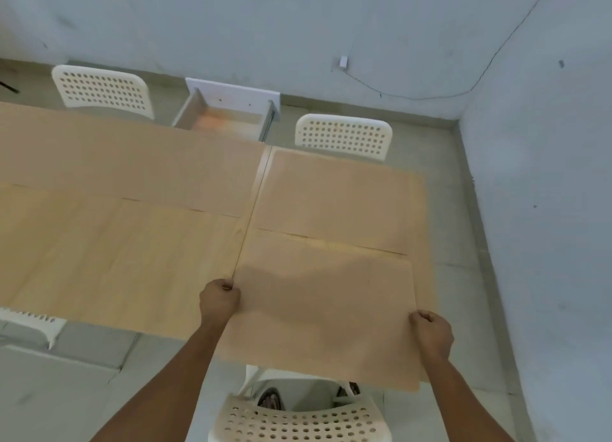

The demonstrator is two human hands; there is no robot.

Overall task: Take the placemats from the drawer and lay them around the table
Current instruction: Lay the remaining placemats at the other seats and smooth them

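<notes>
Four placemats appear on the table, tan on tan wood, so edges are hard to trace. Two large ones lie to the left of the grip, far placemat and near-left placemat, both flat. Beyond the grip, the far-right placemat lies flat before a white chair. The held placemat overhangs the near table edge; left hand and right hand are closed on its two side edges. The drawer stands open, seemingly empty. Judgement: only squaring this last mat remains
</notes>
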